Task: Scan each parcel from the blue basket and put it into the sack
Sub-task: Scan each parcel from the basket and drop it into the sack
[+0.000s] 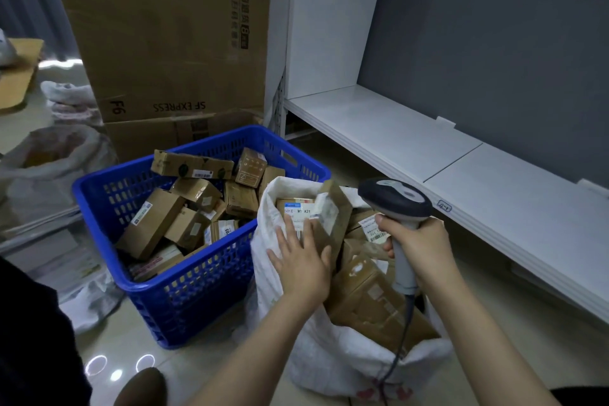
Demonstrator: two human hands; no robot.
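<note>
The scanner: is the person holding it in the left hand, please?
No, the right hand grips the scanner, while the left hand lies open over the sack.

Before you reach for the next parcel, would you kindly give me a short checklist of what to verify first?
1. Left hand free: not ok. It lies flat on a tilted parcel in the white sack.
2. Barcode scanner held: ok. The right hand grips its handle.
3. Blue basket has parcels to take: ok. Many lie inside.
4. Room left in the white sack: cannot tell. Parcels already stand near its rim.
5. Scanner cable out of the way: not ok. It trails across the sack's mouth.
</note>
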